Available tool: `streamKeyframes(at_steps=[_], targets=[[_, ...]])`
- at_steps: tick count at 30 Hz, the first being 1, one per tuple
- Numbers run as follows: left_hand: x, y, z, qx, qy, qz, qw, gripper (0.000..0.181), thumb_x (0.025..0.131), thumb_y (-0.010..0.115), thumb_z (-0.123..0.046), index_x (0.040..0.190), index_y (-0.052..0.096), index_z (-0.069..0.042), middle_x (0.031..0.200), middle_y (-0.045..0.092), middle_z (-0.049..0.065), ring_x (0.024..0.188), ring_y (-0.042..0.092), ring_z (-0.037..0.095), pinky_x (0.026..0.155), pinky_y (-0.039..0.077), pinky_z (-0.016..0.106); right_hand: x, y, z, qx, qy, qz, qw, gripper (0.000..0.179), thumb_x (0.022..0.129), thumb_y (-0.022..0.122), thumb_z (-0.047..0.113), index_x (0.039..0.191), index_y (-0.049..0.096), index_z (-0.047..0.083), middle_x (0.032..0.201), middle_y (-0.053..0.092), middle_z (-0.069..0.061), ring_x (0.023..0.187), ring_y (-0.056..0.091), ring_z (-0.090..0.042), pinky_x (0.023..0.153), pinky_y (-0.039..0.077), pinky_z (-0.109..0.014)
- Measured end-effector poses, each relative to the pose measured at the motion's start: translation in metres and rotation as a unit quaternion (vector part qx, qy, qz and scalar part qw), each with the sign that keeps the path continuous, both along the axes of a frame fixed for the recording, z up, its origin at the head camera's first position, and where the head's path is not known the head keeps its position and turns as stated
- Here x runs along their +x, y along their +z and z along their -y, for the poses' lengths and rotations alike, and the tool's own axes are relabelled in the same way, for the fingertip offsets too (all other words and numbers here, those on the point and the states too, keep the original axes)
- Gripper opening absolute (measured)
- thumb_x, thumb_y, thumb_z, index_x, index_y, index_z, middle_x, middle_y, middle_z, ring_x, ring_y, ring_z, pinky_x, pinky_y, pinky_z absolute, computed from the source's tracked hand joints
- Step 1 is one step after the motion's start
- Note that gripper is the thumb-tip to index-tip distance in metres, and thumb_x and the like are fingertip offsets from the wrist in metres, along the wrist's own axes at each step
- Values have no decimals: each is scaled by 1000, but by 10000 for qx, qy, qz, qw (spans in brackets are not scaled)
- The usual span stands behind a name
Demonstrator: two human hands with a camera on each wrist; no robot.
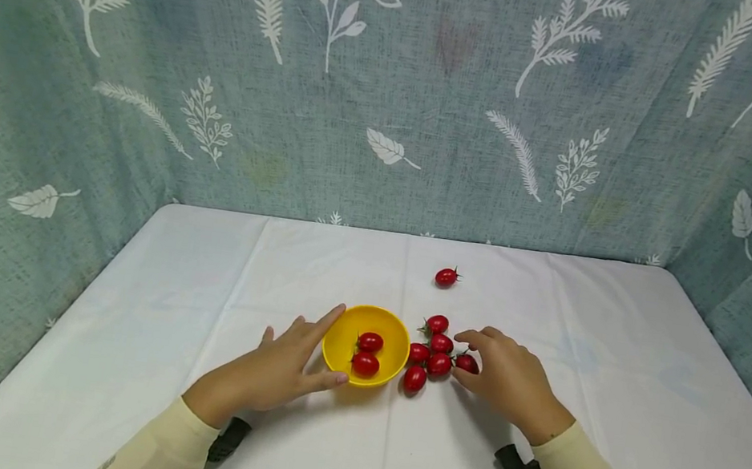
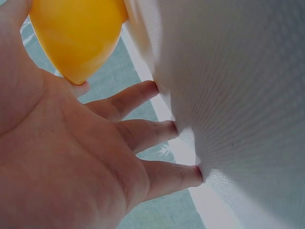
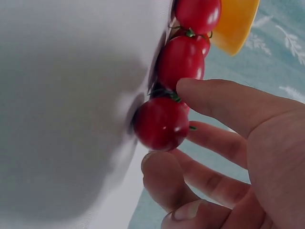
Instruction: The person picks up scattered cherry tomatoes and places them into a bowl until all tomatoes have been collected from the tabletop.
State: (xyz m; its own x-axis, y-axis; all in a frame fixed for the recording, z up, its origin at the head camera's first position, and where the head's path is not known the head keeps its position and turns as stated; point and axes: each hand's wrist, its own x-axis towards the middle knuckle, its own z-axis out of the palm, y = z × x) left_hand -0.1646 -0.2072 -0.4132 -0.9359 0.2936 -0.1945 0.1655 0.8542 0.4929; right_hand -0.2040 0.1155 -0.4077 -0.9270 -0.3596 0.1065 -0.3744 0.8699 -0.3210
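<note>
A yellow bowl (image 1: 370, 312) with two cherry tomatoes (image 1: 365, 364) inside stands at mid-table. Against its left side is my left hand (image 1: 279, 370), thumb and index finger spread along the rim. The other left fingers (image 2: 138, 133) reach straight down to the cloth. Right of the bowl lies a cluster of several red cherry tomatoes (image 1: 439, 365) with green stems. Over the cluster's right end, my right hand (image 1: 510, 380) has its thumb and fingers parted around one cherry tomato (image 3: 162, 125), which sits on the cloth with fingertips close to its skin.
A lone cherry tomato (image 1: 446, 277) lies farther back, beyond the cluster. White cloth (image 1: 299, 263) covers the table, with a fold line running through the middle. A blue-green leaf-patterned curtain (image 1: 395, 108) hangs along the back and both sides.
</note>
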Motion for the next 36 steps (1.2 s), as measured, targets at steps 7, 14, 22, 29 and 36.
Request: streamKeyframes(at_steps=[7, 14, 22, 29, 36], targets=[[1, 1, 0, -55, -11, -16, 10000, 96, 88, 55, -73, 159, -2, -43, 166, 23, 3, 154, 12, 42, 114, 0, 76, -3, 2, -5, 121, 23, 292, 9995, 40, 78, 86, 23, 115, 73, 13, 94, 71, 0, 74, 60, -13, 59, 49, -28], [1, 3, -1, 22, 4, 5, 10000, 97, 88, 56, -72, 160, 0, -41, 166, 24, 3, 154, 12, 43, 113, -1, 77, -5, 2, -4, 69, -30, 559, 9984, 38, 79, 85, 22, 114, 74, 13, 89, 70, 2, 73, 58, -12, 59, 47, -27], [1, 4, -1, -2, -10, -4, 10000, 96, 88, 55, -73, 160, -1, -42, 166, 24, 4, 154, 12, 43, 113, 0, 77, -5, 1, -4, 37, -21, 534, 9986, 37, 78, 86, 22, 112, 74, 12, 89, 70, 2, 73, 57, -12, 59, 47, -27], [1, 5, -1, 1, -10, -10, 10000, 95, 89, 56, -72, 160, 1, -41, 166, 24, 4, 153, 13, 44, 113, 0, 77, -4, 2, -2, -12, 28, 374, 9993, 34, 79, 86, 22, 110, 74, 12, 88, 70, 2, 72, 56, -12, 59, 47, -26], [2, 5, -1, -9, 7, -12, 10000, 96, 88, 56, -73, 160, 1, -41, 166, 25, 5, 153, 13, 44, 113, 0, 77, 0, 4, 1, -144, 113, 174, 9997, 32, 79, 85, 23, 109, 75, 16, 91, 71, 2, 72, 57, -11, 59, 47, -25]])
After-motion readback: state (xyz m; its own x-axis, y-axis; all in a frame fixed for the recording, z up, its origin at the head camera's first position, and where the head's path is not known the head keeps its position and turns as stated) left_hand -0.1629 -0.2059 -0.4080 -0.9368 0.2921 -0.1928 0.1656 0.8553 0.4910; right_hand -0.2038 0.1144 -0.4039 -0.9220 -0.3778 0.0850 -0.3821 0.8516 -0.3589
